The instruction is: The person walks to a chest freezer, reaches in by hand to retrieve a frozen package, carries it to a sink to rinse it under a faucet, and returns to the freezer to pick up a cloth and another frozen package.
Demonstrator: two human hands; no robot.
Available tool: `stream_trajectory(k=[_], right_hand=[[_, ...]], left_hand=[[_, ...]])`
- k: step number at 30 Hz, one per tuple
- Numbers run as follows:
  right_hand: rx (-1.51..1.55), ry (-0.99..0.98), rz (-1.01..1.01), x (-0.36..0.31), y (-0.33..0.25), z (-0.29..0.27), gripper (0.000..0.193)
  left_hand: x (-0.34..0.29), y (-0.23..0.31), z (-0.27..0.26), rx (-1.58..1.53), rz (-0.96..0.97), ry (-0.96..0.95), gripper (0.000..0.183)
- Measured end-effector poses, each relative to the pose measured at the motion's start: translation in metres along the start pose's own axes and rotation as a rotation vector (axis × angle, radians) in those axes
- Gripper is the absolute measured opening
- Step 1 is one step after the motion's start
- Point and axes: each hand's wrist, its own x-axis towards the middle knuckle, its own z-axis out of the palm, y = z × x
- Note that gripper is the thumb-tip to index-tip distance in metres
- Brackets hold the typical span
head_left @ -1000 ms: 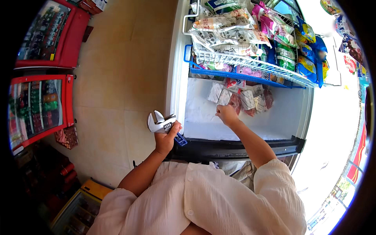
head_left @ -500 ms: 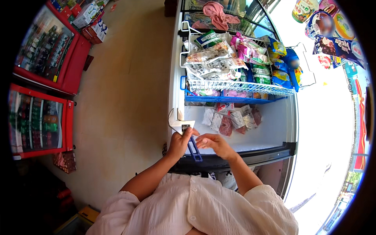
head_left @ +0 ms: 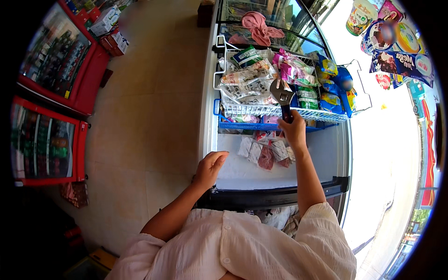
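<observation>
Right fingers (head_left: 291,122) clamp a wrench (head_left: 283,96) (left fingers (head_left: 220,157) loosely extended), partly hiding bags (head_left: 249,86) in the wire basket (head_left: 322,115).

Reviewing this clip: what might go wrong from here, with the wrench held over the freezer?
1. The wrench in the right hand overlaps the bags in the white wire basket in this view; its metal head might snag or tear one.
2. Only one hand grips it; the left hand looks empty, so a slip could drop it onto the flat packets in the freezer.
</observation>
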Motion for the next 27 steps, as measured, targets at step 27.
stream_trajectory(k=[27], right_hand=[[-0.847, -0.187, -0.415, 0.516, 0.032, 0.128, 0.085]], left_hand=[[0.059, -0.050, -0.018, 0.609, -0.307, 0.285, 0.078]])
